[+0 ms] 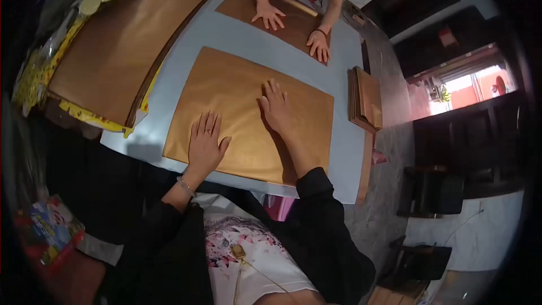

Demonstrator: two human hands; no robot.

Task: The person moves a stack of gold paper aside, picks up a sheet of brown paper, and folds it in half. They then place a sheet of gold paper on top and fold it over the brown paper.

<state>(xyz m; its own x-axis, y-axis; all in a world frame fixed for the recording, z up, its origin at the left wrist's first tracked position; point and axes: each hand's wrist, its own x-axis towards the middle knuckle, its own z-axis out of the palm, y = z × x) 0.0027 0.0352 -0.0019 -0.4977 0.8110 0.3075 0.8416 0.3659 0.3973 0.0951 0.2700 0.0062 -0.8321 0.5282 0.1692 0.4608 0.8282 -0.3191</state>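
Both hands, left [206, 146] and right [275, 107], fingers spread flat on gold sheet [248, 116]; uneven pressing would probably crease it.

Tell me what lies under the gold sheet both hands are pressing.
The gold sheet lies flat on the pale blue table, left hand and right hand spread on top. Whatever sits directly beneath the sheet is covered.

A smooth gold paper sheet [248, 116] with a soft metallic sheen is seen on the matt, pale blue bench [226, 34]. The stack of sheets [121, 39] beside it appears equally glossy, perhaps foil-coated.
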